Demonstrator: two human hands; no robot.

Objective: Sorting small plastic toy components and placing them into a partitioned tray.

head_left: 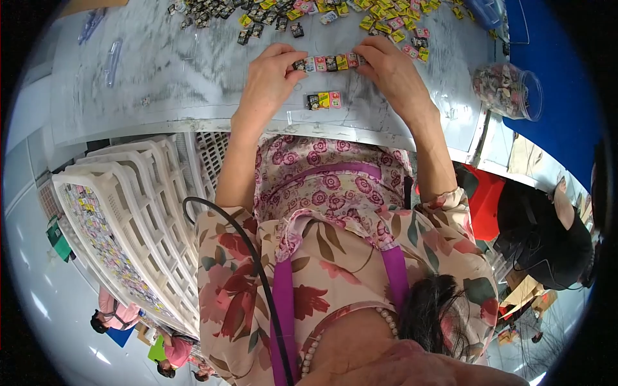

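A row of small, colourful printed pieces [331, 63], in black, pink, red and yellow, lies side by side above the table. My left hand [269, 80] pinches its left end between thumb and fingers. At the right end, my right hand [394, 76] is closed on the row in the same way. Just nearer to me, a short group of similar pieces [324, 100] in black, yellow and pink rests on the tabletop. Whether the pieces are little packets or boxes is too small to tell.
Loose pieces [386, 14] are heaped along the far side of the grey table [180, 77]. A clear plastic jar [529, 96] with pieces inside lies at the right. Clear strips [114, 62] are at the left. Stacked white crates [122, 186] stand below left; a person in black sits right.
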